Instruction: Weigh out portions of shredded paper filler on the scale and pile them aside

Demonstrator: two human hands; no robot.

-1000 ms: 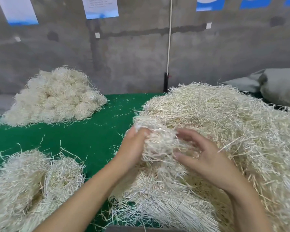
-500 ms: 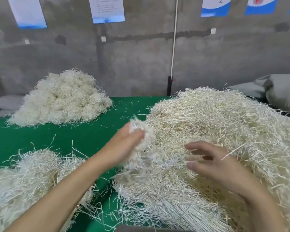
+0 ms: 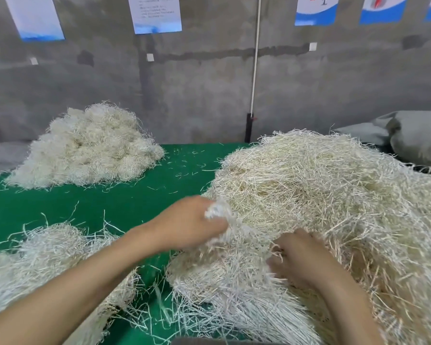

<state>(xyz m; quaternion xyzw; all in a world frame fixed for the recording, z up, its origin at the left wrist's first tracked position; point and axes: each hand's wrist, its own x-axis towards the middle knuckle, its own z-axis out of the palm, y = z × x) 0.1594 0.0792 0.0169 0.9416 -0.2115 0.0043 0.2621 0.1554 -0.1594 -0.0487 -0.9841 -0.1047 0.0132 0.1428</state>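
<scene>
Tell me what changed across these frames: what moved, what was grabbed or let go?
The right hand let go of the tuft both hands shared and dropped lower into the big heap, fingers among the shreds; whether they grip is blurred. The left hand kept the tuft, pulling it slightly leftward off the heap. The far pile, the near left pile and the green table stayed as they were.

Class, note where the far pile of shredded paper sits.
Head view: the far pile sits back left on the green table, by the grey wall, apart from the right heap.
</scene>
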